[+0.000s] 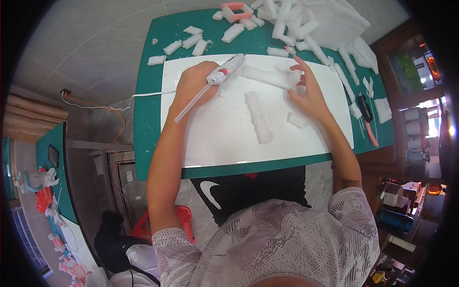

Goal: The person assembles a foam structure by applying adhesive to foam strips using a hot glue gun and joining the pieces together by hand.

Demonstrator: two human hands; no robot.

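Note:
My left hand (pixel 195 87) is wrapped round a white hot glue gun (pixel 228 68), with a clear glue stick sticking out of its back end and its nozzle pointing away to the right. My right hand (pixel 310 94) curls its fingers and thumb round the right end of a white foam strip (pixel 264 75); a small white piece shows between the fingertips. Nearer me, a second foam strip (pixel 258 118) and a short foam block (pixel 297 120) lie on the white board (pixel 215 148).
The board lies on a green table (pixel 147 115). Foam offcuts (pixel 192 42) and a heap of white foam tubes (pixel 291 21) line the far side, beside a pink-and-white foam frame (pixel 234 10). A black-handled tool (pixel 365 109) lies right. The white cord (pixel 153 94) runs left.

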